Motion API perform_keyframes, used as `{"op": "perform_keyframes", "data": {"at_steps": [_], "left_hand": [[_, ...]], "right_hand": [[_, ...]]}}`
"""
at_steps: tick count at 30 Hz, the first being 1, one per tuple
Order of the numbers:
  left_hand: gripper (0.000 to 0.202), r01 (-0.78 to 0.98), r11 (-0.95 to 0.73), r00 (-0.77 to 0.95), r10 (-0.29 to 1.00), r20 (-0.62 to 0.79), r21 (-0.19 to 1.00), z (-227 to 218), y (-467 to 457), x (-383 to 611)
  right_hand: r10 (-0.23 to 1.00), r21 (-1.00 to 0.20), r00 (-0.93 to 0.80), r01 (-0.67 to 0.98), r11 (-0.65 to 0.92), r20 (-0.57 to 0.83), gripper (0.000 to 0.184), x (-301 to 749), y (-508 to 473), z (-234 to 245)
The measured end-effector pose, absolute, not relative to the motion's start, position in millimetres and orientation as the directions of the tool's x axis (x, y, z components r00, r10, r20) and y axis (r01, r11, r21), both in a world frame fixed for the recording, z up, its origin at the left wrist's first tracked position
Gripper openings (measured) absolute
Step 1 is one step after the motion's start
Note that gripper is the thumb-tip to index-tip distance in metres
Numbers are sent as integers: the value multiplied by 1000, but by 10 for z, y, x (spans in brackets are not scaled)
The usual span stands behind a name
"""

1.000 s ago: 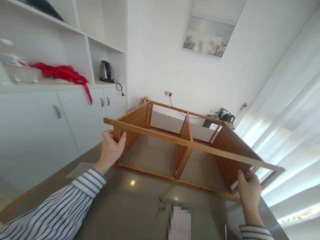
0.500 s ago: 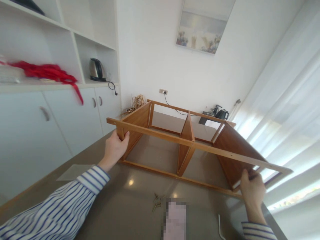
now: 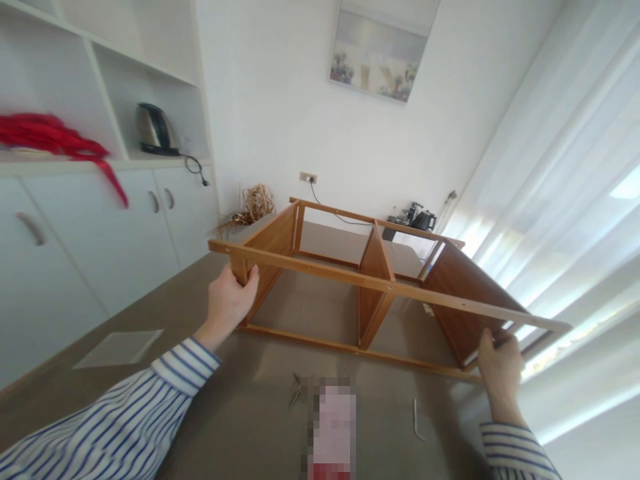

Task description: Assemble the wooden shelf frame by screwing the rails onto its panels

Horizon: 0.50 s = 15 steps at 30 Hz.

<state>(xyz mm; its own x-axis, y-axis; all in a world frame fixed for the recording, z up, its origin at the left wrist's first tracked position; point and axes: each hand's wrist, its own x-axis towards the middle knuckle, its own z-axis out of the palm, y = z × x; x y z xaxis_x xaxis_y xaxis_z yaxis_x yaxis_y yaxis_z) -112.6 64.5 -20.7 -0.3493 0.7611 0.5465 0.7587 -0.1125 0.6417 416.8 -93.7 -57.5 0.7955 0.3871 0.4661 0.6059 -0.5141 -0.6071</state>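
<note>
A brown wooden shelf unit lies on its side across the grey-brown table, one divider board in its middle. My left hand is closed around the upright at its near left corner, thumb toward the inside. At the near right end, my right hand grips the frame beside the end board, its fingertips partly hidden by the wood. Several screws lie on the table in front of the unit. A bent hex key rests nearer the right hand.
A pixelated pinkish object lies at the near edge. To the left is a clear plastic bag. Dried stalks and a black kettle stand behind the unit. White cabinets line the left wall; curtains hang right.
The camera view has turned to the right, so the room shifts left in the picture. Both hands keep their hold on the shelf unit, which has shifted slightly relative to the table.
</note>
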Motion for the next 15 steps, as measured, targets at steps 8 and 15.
{"op": "perform_keyframes", "data": {"at_steps": [8,15], "left_hand": [[26,794,-141,-313,738,597,591,-180,464,-1221],[27,795,-170,-282,747,603,582,-191,363,-1328]], "right_hand": [[423,-572,774,634,-522,472,45,4180,-797,-550],[428,-554,772,636,-537,470,56,4216,-584,-568]]}}
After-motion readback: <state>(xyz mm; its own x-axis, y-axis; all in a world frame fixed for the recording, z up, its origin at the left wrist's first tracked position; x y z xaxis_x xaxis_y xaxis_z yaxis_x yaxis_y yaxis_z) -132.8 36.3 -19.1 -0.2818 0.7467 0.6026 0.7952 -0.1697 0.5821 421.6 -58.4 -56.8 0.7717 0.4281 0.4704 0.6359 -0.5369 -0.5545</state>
